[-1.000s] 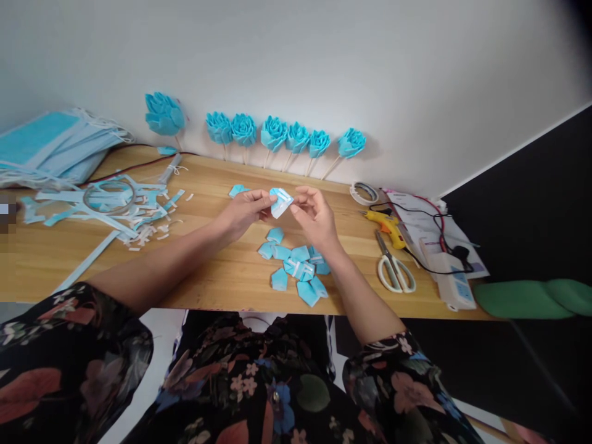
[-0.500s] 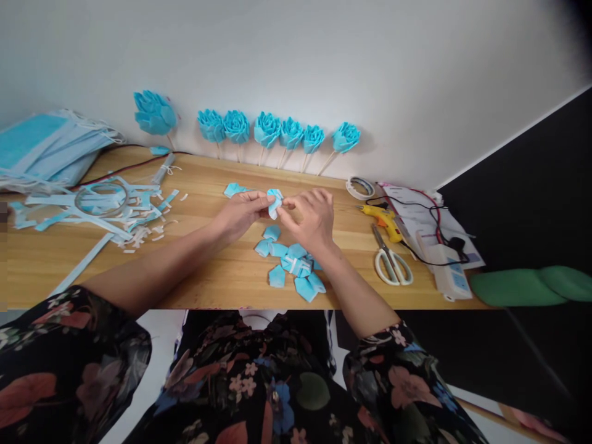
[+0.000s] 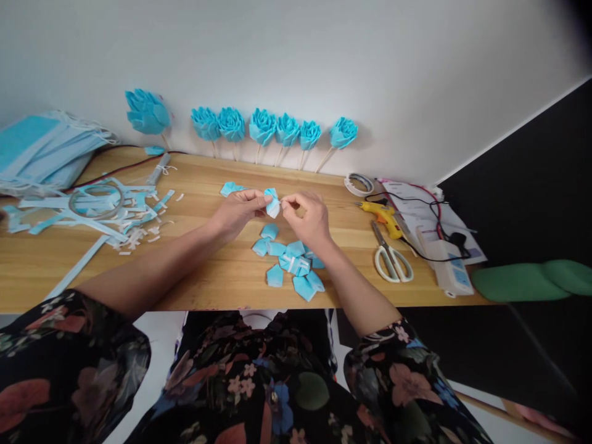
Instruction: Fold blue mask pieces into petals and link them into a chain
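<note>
Paling blue piece (image 3: pixel 272 205) (whitish below)

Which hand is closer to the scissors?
Right. The right hand is to the left of the scissors, not touching them. The left hand is farther left, beyond the right hand, holding a folded blue piece.

Mask stack (image 3: pixel 32 148) cut off @ L edge; printed sheet (image 3: pixel 419 217) illegible; unclear if R grip (image 3: pixel 309 216) touches folded petal (image 3: pixel 272 206).
</note>
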Available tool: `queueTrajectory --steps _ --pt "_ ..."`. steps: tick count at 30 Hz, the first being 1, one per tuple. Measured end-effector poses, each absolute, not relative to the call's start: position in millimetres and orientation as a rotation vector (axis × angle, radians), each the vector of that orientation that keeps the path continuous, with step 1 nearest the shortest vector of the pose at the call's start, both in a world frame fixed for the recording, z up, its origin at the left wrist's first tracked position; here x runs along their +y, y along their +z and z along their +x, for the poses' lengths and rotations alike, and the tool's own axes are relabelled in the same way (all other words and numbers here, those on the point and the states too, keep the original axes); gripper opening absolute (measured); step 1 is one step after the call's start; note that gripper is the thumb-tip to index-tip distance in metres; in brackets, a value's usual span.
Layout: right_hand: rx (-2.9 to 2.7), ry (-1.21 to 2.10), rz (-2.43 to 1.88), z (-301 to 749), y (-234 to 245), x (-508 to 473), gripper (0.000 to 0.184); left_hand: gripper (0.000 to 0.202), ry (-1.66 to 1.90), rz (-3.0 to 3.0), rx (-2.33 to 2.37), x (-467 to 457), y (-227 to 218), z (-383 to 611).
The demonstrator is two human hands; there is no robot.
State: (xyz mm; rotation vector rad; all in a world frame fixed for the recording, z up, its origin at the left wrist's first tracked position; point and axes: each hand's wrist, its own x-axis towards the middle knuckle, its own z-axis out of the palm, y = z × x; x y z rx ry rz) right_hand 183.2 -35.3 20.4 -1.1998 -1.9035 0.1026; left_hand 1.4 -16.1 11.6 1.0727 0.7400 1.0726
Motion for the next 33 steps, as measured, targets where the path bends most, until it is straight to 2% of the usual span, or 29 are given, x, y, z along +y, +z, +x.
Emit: queueTrajectory --steps 5,10,19,25,33 --pt "-1.715 0.446 -1.176 188.8 19.0 -30.0 0.018 0.023 1.08 1.039 0.744 -16.9 14.6 0.8" --pt "-1.713 0.574 -1.16 189.1 19.3 -30.0 0.021 0.023 1.066 0.986 0.731 -17.7 16.6 2.2" --pt "-1.772 0.481 -1.095 188.4 19.9 -30.3 0.013 0.019 1.092 0.925 0.713 -13.5 12.8 0.7" --pt "-1.946 0.352 -0.963 190.9 18.4 -29.4 0.022 0.02 1.089 0.933 0.691 -12.3 10.2 -0.5" --pt "-1.928 0.432 -0.944 193.6 18.8 -31.1 0.031 0.022 1.084 0.934 0.696 -12.6 12.3 -1.1"
